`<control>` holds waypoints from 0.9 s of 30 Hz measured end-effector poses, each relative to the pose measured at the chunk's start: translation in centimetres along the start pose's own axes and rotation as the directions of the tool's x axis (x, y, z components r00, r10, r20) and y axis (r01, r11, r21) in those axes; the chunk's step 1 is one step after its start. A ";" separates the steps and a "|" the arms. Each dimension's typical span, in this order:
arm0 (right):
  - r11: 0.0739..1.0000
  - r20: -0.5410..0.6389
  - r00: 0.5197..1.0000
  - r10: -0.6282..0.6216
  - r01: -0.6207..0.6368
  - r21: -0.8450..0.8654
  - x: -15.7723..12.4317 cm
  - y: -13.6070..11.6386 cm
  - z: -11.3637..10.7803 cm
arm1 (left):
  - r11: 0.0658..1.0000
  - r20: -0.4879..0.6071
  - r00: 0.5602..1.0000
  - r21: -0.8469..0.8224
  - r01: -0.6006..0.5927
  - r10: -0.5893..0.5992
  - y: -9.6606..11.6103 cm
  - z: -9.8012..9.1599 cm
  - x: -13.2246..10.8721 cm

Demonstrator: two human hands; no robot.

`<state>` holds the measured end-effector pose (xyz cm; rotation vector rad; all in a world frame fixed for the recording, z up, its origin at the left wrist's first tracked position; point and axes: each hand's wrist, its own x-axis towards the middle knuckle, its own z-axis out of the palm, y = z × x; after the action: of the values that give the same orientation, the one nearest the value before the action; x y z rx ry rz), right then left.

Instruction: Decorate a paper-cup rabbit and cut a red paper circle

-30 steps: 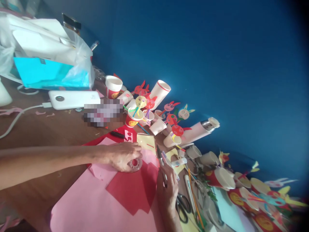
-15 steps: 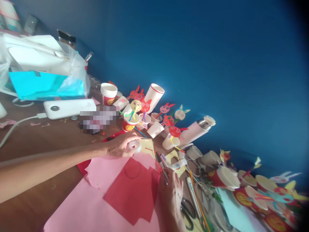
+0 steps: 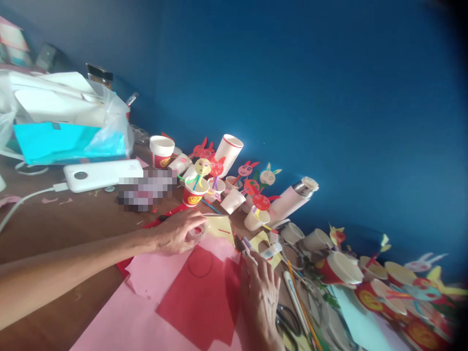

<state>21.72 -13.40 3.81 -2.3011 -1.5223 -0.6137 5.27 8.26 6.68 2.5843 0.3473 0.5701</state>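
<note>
My left hand [image 3: 179, 231] curls its fingers around a small clear tape roll [image 3: 197, 233] by the top of the pink paper. A sheet of red paper [image 3: 201, 297] with a drawn circle outline lies on the larger pink paper [image 3: 113, 317]. At the red paper's right edge, my right hand [image 3: 261, 290] rests palm down with its fingers stretched out. Just beyond its fingertips is a pale pen [image 3: 247, 246], lying among other pens. A yellow paper piece [image 3: 221, 226] is to the right of the tape roll.
Paper cups [image 3: 197, 190] with straw-mounted paper animal faces stand along the blue wall. Behind them leans a pink thermos [image 3: 288, 200]. Black-handled scissors [image 3: 288, 321] and an orange pencil [image 3: 303, 302] lie at right. A white power bank [image 3: 104, 175] and a stuffed plastic bag [image 3: 69, 112] occupy the left.
My right hand has released the pen, and its fingers have straightened. My left hand has drawn the tape roll slightly left and down. The whole view has tilted a little.
</note>
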 end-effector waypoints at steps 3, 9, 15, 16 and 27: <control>0.996 0.036 0.996 -0.081 0.080 0.034 0.1 -1.9 -0.6 | 0.998 0.029 0.998 -0.009 -0.055 0.055 0.2 -0.4 -0.3; 0.994 0.116 0.990 -0.080 0.071 0.079 0.2 -3.9 -0.8 | 0.992 -0.066 0.989 0.006 -0.130 0.130 0.0 0.1 -0.5; 0.975 0.147 0.989 -0.037 0.004 0.221 0.2 -3.0 -1.1 | 0.973 -0.139 0.973 -0.114 -0.199 0.183 0.6 0.4 -0.6; 0.965 0.135 0.990 -0.049 0.012 0.262 0.3 -2.9 -1.3 | 0.970 -0.130 0.975 -0.139 -0.199 0.182 0.8 0.3 -0.7; 0.902 -0.089 0.956 -0.279 0.293 0.317 1.6 -2.7 -3.2 | 0.965 0.217 0.974 -0.262 -0.005 0.063 3.5 -1.6 -0.6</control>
<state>19.17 -12.64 7.42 -1.8245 -1.8064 -0.4341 4.53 5.69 9.53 2.3718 0.1410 0.3064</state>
